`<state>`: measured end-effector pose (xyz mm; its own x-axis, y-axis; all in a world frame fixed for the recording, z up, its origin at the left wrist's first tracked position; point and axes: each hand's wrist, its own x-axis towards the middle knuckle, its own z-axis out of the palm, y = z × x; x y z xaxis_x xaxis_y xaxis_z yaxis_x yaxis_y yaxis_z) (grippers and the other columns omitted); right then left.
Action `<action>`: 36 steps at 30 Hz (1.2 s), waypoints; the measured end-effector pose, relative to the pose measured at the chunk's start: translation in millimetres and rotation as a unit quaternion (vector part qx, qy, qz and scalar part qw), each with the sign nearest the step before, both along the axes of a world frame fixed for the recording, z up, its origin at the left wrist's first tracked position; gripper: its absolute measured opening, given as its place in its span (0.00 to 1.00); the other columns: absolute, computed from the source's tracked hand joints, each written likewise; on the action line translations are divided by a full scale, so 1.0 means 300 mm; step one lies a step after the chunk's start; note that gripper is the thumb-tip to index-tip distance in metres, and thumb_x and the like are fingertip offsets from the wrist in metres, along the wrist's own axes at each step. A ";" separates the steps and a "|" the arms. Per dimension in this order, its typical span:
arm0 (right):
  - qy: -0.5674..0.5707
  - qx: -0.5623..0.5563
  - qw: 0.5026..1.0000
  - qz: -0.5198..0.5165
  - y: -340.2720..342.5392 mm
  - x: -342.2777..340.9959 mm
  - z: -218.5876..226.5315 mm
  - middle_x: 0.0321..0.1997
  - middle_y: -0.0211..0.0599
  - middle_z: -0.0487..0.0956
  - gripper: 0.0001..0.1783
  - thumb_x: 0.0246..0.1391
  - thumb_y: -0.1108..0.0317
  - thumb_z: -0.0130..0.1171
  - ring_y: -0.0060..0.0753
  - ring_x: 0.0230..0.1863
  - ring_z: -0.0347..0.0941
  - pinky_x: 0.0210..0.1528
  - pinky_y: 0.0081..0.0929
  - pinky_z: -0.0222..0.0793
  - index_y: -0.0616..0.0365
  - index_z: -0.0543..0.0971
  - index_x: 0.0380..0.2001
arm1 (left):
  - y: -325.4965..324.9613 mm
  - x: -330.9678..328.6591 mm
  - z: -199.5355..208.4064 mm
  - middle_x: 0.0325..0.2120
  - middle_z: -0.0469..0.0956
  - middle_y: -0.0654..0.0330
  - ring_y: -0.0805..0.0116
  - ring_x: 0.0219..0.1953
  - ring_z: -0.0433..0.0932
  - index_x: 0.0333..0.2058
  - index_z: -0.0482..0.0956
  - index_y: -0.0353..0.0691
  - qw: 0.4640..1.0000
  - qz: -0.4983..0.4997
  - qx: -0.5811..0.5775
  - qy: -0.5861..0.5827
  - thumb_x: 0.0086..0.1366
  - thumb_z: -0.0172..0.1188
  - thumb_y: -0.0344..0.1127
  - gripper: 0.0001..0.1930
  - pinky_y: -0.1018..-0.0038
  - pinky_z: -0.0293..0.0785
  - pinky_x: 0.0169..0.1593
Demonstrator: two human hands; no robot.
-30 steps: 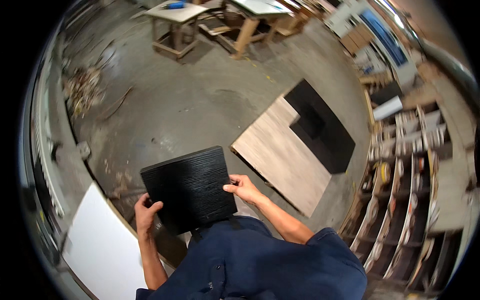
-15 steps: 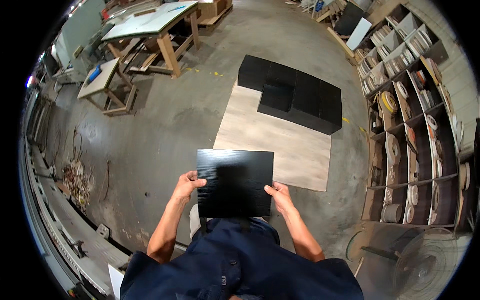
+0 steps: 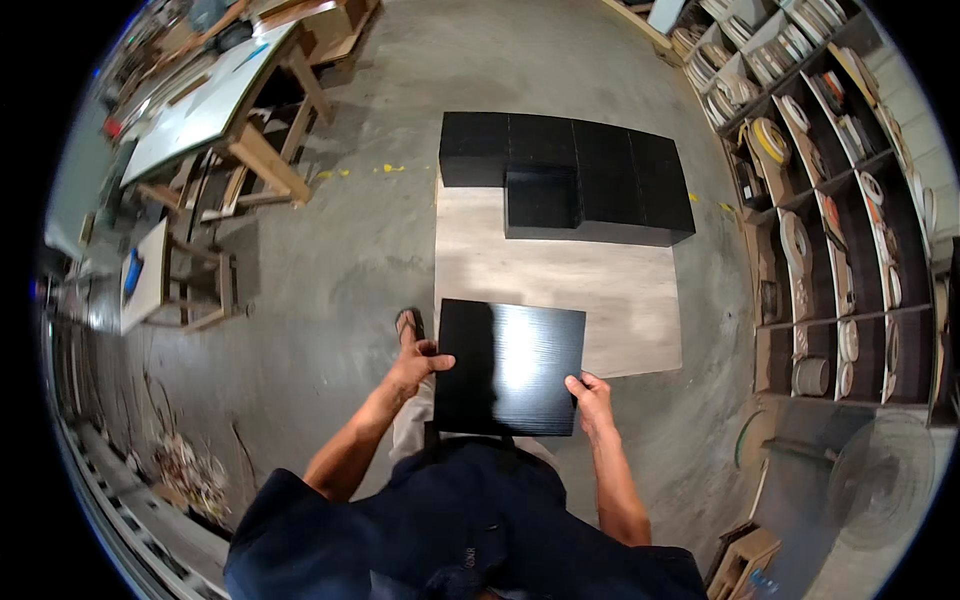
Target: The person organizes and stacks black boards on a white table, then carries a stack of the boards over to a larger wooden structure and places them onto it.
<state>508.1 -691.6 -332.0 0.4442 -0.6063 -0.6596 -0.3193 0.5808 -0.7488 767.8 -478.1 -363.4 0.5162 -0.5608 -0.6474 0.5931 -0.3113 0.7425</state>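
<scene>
Head view: grey floor [image 3: 340,265], pigeonhole shelving [image 3: 840,318] cut off at upper right. At lower centre, my left grip [image 3: 415,366] and right grip [image 3: 592,400] pinch a black wood-grained panel [image 3: 512,368], hiding part of the pale board [image 3: 610,275].

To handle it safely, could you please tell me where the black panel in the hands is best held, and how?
Probably hold the black panel by its left and right edges, coming from both sides, as the left hand and right hand do, thumbs on the upper face. It is flat and squarish, with no handle showing, so opposite edges should balance it.
</scene>
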 end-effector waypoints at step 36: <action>0.114 -0.025 0.992 0.054 -1.176 1.165 -1.302 0.48 0.41 0.76 0.28 0.52 0.71 0.61 0.25 0.46 0.69 0.52 0.19 0.62 0.75 0.67 0.54 | -1.099 1.051 -1.323 0.46 0.75 0.53 0.62 0.48 0.73 0.55 0.64 0.25 0.984 0.015 0.108 0.140 0.50 0.71 0.35 0.37 0.69 0.67 0.52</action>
<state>857.5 -1044.5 -722.5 0.3516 -0.5981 -0.7201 -0.5413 0.4977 -0.6777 1083.1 -807.8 -760.3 0.3140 -0.3815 -0.8694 0.7764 -0.4239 0.4664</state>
